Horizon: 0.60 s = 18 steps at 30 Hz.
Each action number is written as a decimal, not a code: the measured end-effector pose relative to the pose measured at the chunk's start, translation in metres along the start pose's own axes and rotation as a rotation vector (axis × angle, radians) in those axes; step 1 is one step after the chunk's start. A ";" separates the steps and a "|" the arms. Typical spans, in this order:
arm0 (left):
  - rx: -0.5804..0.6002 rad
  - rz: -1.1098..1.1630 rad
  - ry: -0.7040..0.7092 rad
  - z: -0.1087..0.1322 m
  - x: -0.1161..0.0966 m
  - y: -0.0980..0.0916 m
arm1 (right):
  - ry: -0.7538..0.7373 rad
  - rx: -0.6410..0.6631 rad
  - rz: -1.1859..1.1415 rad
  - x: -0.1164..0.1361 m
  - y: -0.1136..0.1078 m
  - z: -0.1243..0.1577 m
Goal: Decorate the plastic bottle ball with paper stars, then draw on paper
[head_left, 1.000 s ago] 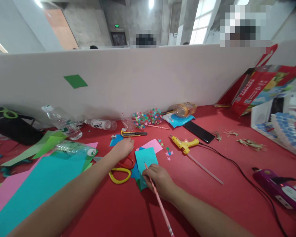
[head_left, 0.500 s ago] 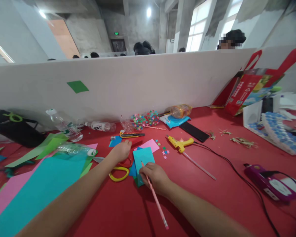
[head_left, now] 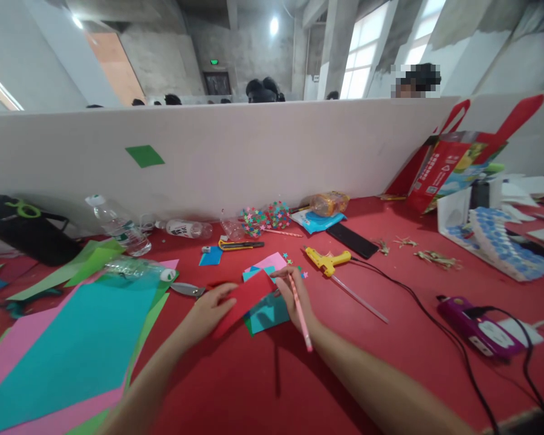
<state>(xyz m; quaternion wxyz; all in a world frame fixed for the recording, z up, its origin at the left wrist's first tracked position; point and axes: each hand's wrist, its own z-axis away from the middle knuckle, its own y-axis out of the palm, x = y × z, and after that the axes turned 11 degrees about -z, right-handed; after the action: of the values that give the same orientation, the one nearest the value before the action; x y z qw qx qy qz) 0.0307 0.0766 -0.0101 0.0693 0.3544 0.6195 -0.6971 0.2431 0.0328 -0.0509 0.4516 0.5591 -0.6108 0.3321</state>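
Note:
My left hand [head_left: 214, 311] holds a strip of red paper [head_left: 249, 297] by its left side, above the red table. The paper's upper right corner reaches my right hand [head_left: 294, 296], whose fingers are closed round a pink pencil [head_left: 303, 320] with its eraser end pointing down toward me. Beneath the red paper lie blue paper pieces [head_left: 269, 315], with a pink piece [head_left: 274, 261] behind them. Scissors [head_left: 188, 290] lie just left of my left hand, their handles hidden by it.
A yellow glue gun [head_left: 329, 261] with a cord lies right of my hands, near a black phone [head_left: 352, 240]. Large coloured sheets [head_left: 77, 344] cover the left. Behind are a yellow cutter [head_left: 240, 245], plastic bottles [head_left: 188, 229] and a white partition [head_left: 254, 151]. A purple power strip [head_left: 480, 326] sits right.
My left hand has drawn back toward me with the red paper. My right hand has lifted off the blue paper, turning the pencil more upright. The blue pieces beneath have shifted.

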 end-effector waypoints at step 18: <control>-0.152 -0.309 0.489 0.046 -0.018 0.036 | 0.043 0.481 0.325 0.036 -0.052 0.020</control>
<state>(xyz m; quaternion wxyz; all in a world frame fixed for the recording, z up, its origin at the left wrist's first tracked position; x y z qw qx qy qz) 0.0443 0.0208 -0.0299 -0.1626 0.4071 0.7149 -0.5447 0.2914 -0.0068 -0.0300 0.2600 0.5378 -0.5863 0.5472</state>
